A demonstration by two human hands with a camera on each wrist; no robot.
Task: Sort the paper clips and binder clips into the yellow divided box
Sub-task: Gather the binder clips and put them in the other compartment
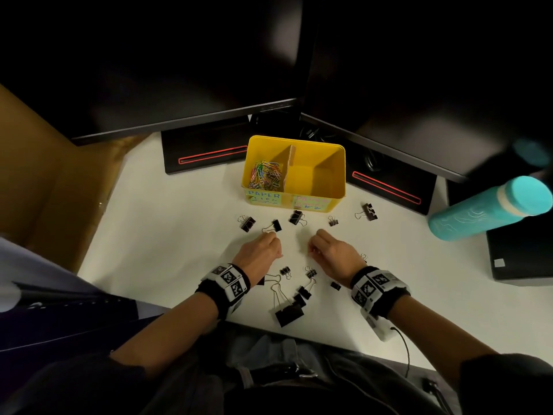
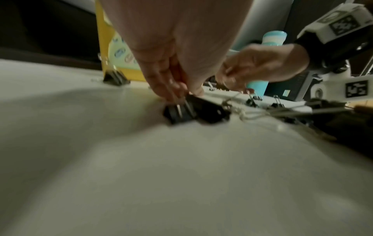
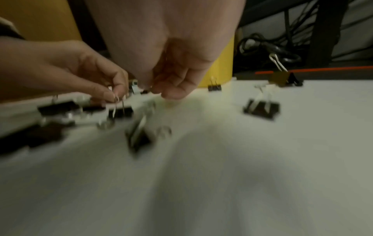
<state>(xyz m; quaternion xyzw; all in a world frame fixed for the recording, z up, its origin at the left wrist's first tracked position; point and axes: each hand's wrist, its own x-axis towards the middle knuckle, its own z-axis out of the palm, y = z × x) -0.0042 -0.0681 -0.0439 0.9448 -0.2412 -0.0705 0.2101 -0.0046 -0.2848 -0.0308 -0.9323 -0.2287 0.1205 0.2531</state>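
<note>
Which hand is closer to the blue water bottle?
The right hand. The teal water bottle lies at the desk's right edge, off to that hand's right and a little farther back. The left hand sits farther left, beyond the right one.

dim room | overhead light on desk point(image 1: 185, 223) | wrist views motion-blurred (edges warped)
</note>
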